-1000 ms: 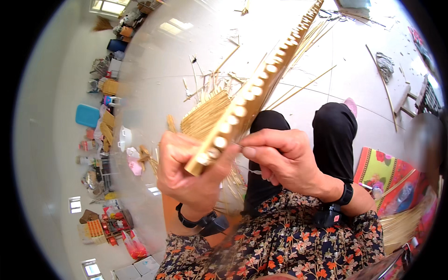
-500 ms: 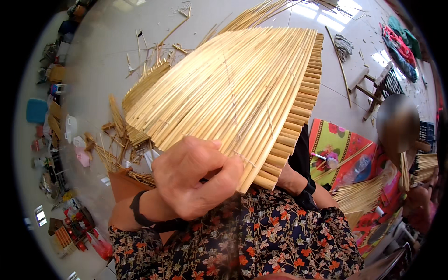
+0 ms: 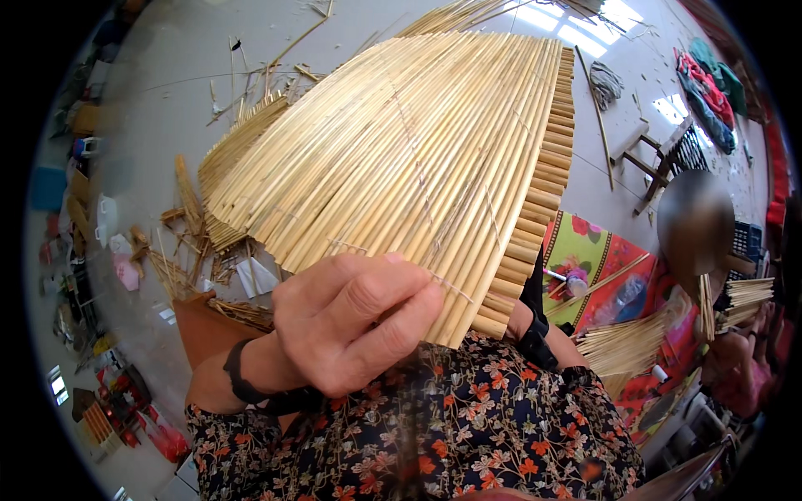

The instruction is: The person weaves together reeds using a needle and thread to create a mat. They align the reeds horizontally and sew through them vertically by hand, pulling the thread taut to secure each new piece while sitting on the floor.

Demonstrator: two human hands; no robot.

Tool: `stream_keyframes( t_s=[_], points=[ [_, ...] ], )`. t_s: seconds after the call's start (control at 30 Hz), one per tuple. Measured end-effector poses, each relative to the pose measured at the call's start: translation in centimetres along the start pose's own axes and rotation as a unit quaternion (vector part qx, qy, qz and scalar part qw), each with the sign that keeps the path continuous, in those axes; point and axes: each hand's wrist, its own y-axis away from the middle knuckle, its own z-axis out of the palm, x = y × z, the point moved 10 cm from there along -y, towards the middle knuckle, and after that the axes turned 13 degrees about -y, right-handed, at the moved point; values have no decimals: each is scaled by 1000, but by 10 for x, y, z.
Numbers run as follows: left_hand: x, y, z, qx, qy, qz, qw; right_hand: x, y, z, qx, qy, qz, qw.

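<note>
The left hand (image 3: pixel 359 321) grips the near edge of the stalk panel (image 3: pixel 401 159), raised before the torso (image 3: pixel 501 417), its stalks slanting away rightward; the right hand is hidden behind, its grasp untellable

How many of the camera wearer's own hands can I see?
1: the left hand, at the near end of the stalk panel. The right hand is hidden behind the panel.

Bare left hand (image 3: pixel 359 321), fingers bent and gathered, knuckles upward; bare right forearm (image 3: pixel 571 355), extended forward, its hand hidden.
</note>
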Motion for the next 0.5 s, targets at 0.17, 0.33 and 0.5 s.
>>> stream_keyframes(
  t_s=[0.17, 0.33, 0.5],
  points=[
    [1, -5, 3, 20, -5, 1, 1000, -1, 2, -6, 6, 20, 0, 1000],
    [2, -8, 7, 20, -6, 1, 1000, -3, 5, -11, 13, 31, 1, 999],
    [6, -13, 5, 10, -3, 6, 1000, -5, 6, -13, 13, 34, -4, 999]
  ],
)
